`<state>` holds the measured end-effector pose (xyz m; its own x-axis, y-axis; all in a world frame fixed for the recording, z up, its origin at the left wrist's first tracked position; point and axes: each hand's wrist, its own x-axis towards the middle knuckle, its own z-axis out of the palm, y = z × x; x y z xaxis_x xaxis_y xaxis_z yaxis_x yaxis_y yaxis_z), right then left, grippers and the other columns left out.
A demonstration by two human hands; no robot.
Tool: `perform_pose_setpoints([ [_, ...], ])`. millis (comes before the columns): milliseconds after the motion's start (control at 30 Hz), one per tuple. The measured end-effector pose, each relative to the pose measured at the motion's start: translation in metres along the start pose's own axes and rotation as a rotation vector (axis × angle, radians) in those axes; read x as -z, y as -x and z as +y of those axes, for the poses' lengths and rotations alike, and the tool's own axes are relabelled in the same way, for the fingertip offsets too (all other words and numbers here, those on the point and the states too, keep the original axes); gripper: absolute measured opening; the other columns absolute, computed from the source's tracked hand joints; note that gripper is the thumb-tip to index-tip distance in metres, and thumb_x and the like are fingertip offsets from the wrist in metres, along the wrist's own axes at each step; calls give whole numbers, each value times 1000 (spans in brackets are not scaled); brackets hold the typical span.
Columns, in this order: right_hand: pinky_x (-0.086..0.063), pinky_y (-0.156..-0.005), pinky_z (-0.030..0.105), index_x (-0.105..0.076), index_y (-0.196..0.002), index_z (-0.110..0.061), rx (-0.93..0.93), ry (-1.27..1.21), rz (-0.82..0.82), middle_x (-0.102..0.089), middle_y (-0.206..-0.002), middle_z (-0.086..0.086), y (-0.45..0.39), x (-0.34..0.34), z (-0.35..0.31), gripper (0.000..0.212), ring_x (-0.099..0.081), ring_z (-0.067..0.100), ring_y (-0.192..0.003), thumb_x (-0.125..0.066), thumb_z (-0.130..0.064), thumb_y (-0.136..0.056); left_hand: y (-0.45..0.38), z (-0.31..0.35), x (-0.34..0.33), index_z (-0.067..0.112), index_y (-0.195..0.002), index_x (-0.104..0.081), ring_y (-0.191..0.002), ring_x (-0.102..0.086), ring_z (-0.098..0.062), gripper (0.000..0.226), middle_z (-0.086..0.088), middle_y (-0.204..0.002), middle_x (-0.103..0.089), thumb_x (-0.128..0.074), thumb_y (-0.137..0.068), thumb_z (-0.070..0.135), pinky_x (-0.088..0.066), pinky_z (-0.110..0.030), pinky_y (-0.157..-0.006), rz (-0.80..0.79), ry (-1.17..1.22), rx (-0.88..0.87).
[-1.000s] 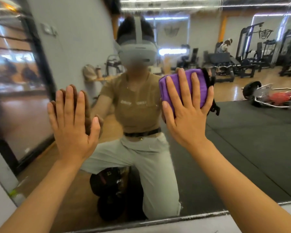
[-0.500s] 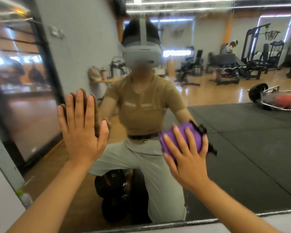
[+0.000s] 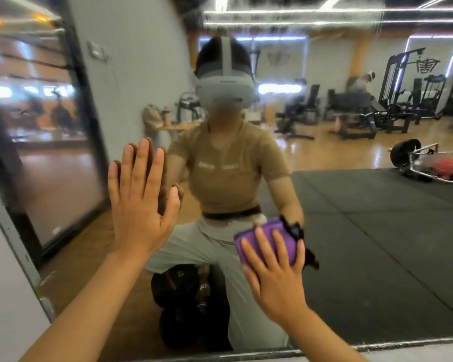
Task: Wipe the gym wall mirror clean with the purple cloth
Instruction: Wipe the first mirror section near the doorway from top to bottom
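**Head view: both hands flat on the gym mirror**

Head camera faces the wall mirror [image 3: 377,231] straight on. Glass fills most of the frame; its metal edge [image 3: 272,352] runs along the bottom and up the left side, with plain grey wall outside it.

Left hand [image 3: 139,205]: palm flat against the glass, fingers straight and together, pointing up, holding nothing. Its reflection meets it fingertip to fingertip.

Right hand [image 3: 275,275]: lower and to the right, fingers straight and spread, pressing the purple cloth [image 3: 262,236] flat to the mirror. Cloth is folded into a pad, showing above and between the fingers. A dark strap or tag [image 3: 296,231] hangs at its right edge; cannot tell what it is.

Reflected room: person kneeling in a tan top, pale trousers and a grey headset [image 3: 226,84]. Black rubber mat [image 3: 390,205] on the right, polished wood floor beyond it. Weight machines [image 3: 403,95] along the far wall, a loaded bar [image 3: 429,163] lying on the floor, strip lights [image 3: 324,17] overhead. Grey partition wall [image 3: 131,74] on the left. Image is motion-blurred throughout.
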<state>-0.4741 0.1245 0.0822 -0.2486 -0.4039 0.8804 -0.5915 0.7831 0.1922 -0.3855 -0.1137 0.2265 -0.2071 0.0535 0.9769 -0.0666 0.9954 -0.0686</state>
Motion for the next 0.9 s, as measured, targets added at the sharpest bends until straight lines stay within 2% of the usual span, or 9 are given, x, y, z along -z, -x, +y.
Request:
perform_pose_setpoints([
  [100,4,-124,52,-20,-160,-35,65,47,-88,-2,-171,-7,29,-7,3,53,0,20,-157,-21,-47,-109,-2,-1,5,6,-156,-32,-155,-10,-27,60,-17,-164,-23,-40,-102,31,-6,-50,-126,-17,9,-9],
  [167,2,-123,51,-24,-157,-36,92,34,-77,-10,-169,-9,15,0,8,52,-3,17,-157,-29,-48,-107,-3,-2,8,7,-156,-32,-154,-13,-29,59,-17,-164,-23,-39,-103,31,-6,-50,-126,-36,14,-11],
  [233,-1,-123,51,-23,-157,-38,103,-4,-1,-12,-169,-10,-20,12,13,58,-10,16,-156,-38,-48,-103,-3,-4,10,7,-157,-32,-155,-13,-29,59,-16,-165,-23,-38,-103,31,-5,-47,-126,-48,10,-11],
  [400,-6,-121,57,-29,-158,-32,-27,-31,213,-20,-166,-1,-156,57,29,52,-18,25,-155,-32,-48,-108,-4,-7,13,8,-157,-31,-155,-11,-25,59,-14,-166,-22,-37,-103,30,-4,-45,-126,-70,5,-18],
  [500,-5,-122,58,-32,-158,-29,-86,-3,263,-25,-166,1,-186,66,28,52,-20,27,-154,-31,-47,-109,-4,-6,13,8,-157,-31,-155,-10,-24,58,-14,-165,-22,-38,-103,29,-3,-44,-126,-62,2,-25],
  [633,-2,-123,58,-26,-159,-30,-141,-24,242,-15,-168,0,-130,41,8,54,-15,26,-156,-31,-47,-108,-2,-5,11,8,-156,-32,-156,-9,-22,58,-14,-165,-24,-39,-102,28,-4,-44,-126,-42,3,-14],
  [767,1,-123,56,-25,-158,-33,-34,-17,74,-3,-171,-6,-32,4,-17,55,-4,22,-157,-32,-48,-106,-3,-6,11,9,-156,-31,-156,-9,-22,59,-14,-165,-24,-39,-102,28,-2,-42,-126,-40,7,-18],
  [900,2,-123,54,-26,-156,-34,-16,-3,2,-4,-171,-7,-14,-1,-17,52,-3,20,-157,-27,-50,-107,-3,-7,12,9,-157,-31,-155,-12,-25,59,-14,-165,-24,-39,-102,29,-1,-42,-126,-53,5,-23],
])
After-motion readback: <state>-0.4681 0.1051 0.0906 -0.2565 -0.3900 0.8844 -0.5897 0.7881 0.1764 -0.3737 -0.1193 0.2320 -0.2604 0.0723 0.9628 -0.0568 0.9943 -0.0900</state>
